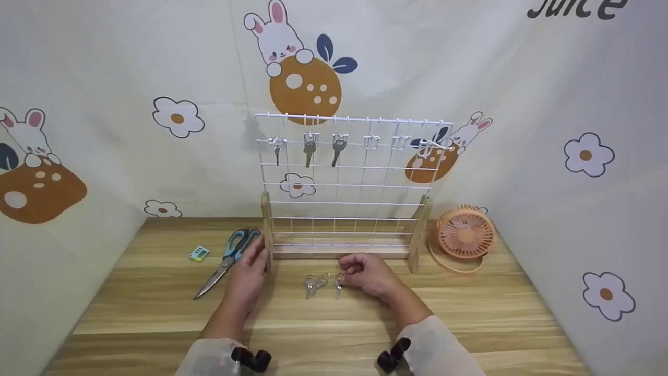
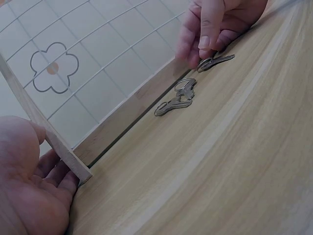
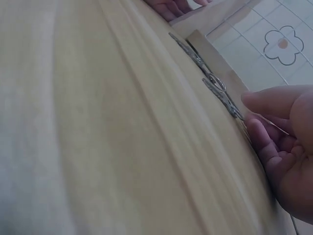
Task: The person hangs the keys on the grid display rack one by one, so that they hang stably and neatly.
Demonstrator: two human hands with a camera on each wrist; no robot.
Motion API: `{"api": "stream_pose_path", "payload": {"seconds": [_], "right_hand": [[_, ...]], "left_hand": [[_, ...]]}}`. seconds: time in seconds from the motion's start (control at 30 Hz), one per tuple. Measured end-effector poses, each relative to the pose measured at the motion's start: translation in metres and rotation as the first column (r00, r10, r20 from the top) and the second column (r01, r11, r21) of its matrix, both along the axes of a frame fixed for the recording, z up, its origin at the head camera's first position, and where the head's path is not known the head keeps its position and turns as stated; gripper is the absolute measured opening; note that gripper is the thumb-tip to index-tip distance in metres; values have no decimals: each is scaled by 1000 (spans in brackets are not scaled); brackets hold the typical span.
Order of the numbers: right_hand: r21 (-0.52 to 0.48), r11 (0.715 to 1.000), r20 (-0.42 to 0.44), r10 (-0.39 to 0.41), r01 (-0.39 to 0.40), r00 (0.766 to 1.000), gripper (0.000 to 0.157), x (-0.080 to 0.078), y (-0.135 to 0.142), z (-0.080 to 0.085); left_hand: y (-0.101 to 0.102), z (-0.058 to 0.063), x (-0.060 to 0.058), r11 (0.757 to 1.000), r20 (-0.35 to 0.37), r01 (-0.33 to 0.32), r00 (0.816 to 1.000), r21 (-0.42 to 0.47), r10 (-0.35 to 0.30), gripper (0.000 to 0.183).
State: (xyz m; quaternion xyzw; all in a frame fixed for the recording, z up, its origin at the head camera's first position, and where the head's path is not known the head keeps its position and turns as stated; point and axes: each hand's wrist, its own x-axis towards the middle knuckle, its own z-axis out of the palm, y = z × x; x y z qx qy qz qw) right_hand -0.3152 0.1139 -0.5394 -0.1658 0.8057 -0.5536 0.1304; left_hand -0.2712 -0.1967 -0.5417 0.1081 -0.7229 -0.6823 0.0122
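My right hand [image 1: 369,274] is low over the table, fingers bent, its fingertips right at the ring end of a small key [image 1: 338,286]. In the right wrist view a gap shows between thumb and fingers. Two more keys [image 2: 177,99] with rings lie together to its left. My left hand [image 1: 248,277] rests on the table against the outer side of the left wooden leg [image 2: 46,125] of a white wire grid rack [image 1: 349,202]. Three keys hang from hooks on the upper left of the grid, among them a middle key [image 1: 310,151]; other hooks [image 1: 401,143] to the right carry no keys.
Blue-handled scissors [image 1: 225,265] lie left of the rack, by my left hand, blades toward me. Farther left is a small light-blue and yellow item [image 1: 199,254]. An orange fan [image 1: 465,235] stands right of the rack. A printed cloth [image 1: 209,156] hangs behind.
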Motion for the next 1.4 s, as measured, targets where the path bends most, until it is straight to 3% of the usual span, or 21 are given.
{"api": "stream_pose_path", "payload": {"seconds": [0.17,0.4,0.77,1.27,1.4], "right_hand": [[57,998,-62,19,-16,998,36,-1,-4,-1],[116,993,-140,24,-7,990,32,1,-7,-3],[131,991,-136,14,4,991,30,2,-6,-2],[170,985,-136,-8,32,991,12,5,-2,0],[103,993,-100,-52,62,994,14,4,-1,2]], "left_hand": [[0,0,-2,1000,-31,0,1000,-31,-1,53],[0,0,-1,1000,-21,-3,1000,-18,3,52],[0,0,-1,1000,-21,-11,1000,-27,10,52],[0,0,1,1000,-35,1,999,7,-1,54],[0,0,0,1000,-22,-2,1000,10,2,54]]}}
